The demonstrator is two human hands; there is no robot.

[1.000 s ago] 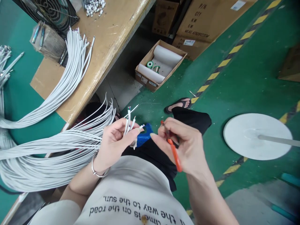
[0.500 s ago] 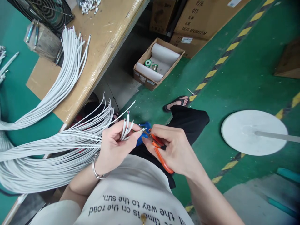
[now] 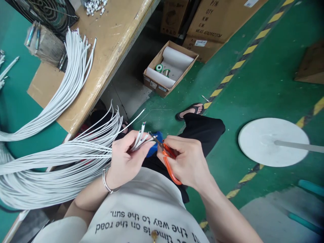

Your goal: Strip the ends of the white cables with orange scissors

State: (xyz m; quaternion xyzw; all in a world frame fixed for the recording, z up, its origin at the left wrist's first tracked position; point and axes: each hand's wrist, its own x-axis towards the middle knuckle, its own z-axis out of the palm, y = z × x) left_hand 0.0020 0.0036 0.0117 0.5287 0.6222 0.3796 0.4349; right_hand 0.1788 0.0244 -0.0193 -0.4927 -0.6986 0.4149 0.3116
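My left hand (image 3: 126, 157) is closed round the ends of a few white cables (image 3: 140, 137), which fan out above my fingers with stripped, coloured tips. They belong to a long bundle of white cables (image 3: 58, 162) that trails off to the left. My right hand (image 3: 188, 158) grips small orange-handled snips (image 3: 169, 160), and their metal tips touch one cable end right beside my left fingers. A blue object (image 3: 154, 148) shows under both hands, mostly hidden. Both hands are over my lap.
A workbench (image 3: 111, 44) at the upper left carries another sheaf of white cables (image 3: 68, 81). On the green floor stand an open cardboard box (image 3: 170, 68) with rolls, larger cartons (image 3: 217, 23) behind it, and a white round stand base (image 3: 273, 141).
My right hand turned the snips from pointing up and away to pointing at the cable ends, and moved left until the tips met a cable. My left hand kept hold of the cables.
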